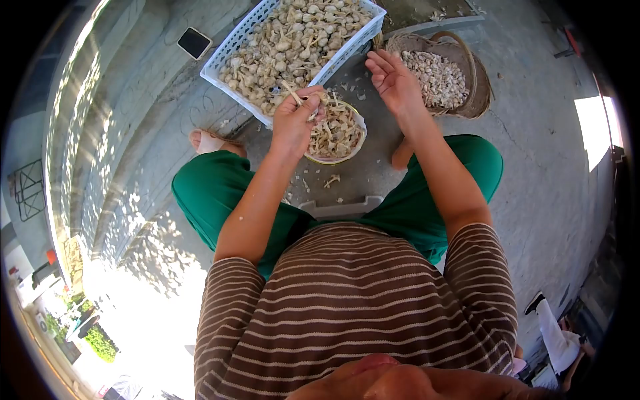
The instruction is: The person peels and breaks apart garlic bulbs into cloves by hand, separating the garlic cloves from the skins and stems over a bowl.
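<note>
My left hand (293, 125) is closed around a garlic bulb (318, 107), whose dry stem sticks up past the thumb; the fingers partly hide the bulb. It is above the left rim of a round tub (363, 133) full of dry garlic stems and skins (337, 133). My right hand (395, 80) is open, palm up with the fingers stretched out and nothing visible in it. It hovers beside the left edge of a wicker basket (481, 83) holding separated garlic cloves (437, 80). Beyond my left hand stands a pale blue plastic crate (350, 43) heaped with garlic bulbs (287, 50).
A phone (194, 43) lies on the concrete left of the crate. Scraps of stem (332, 181) are scattered on the floor between my feet. My knees in green trousers (210, 183) flank the tub. At the lower right, part of another person (557, 337) shows.
</note>
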